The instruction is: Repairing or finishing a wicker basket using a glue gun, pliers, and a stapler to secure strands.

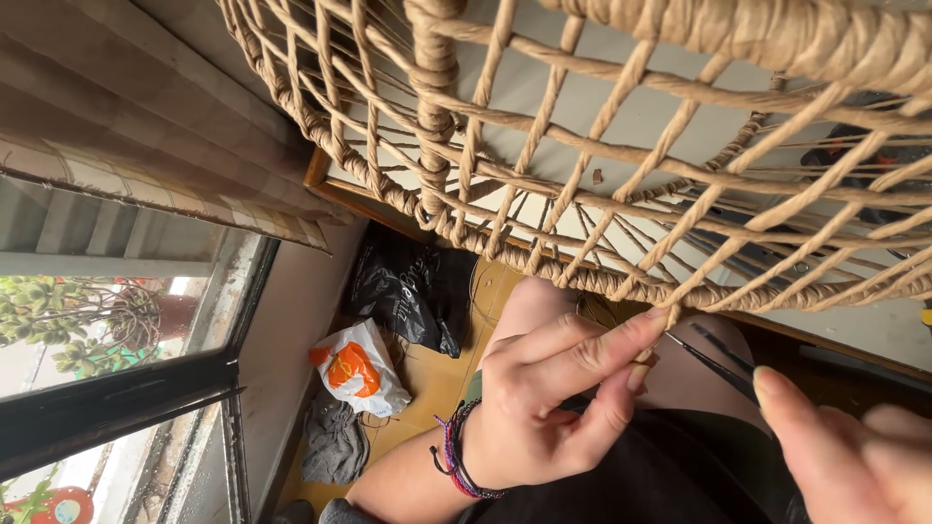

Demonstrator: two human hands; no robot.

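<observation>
The left hand (544, 398) pinches its forefinger and thumb together around the end of a twisted tan cord (670, 312) just where that cord meets the lower rim of a woven wicker frame (582, 146). A plaited band of purple, red and dark threads (456, 456) circles its wrist. The right hand (854, 456) sits at the lower right edge, blurred and cut off by the picture's border; its forefinger and thumb appear closed on a thin dark tool (714, 364), whose tip points at the pinched cord. The frame, a lattice of crossing cords bound to thicker wrapped rails, fills the upper half. Below it, on the yellowish floor, lie a black plastic bag (413, 291), a white and orange bag (359, 369) and a grey cloth (335, 442). A window (116, 330) takes up the left side.
</observation>
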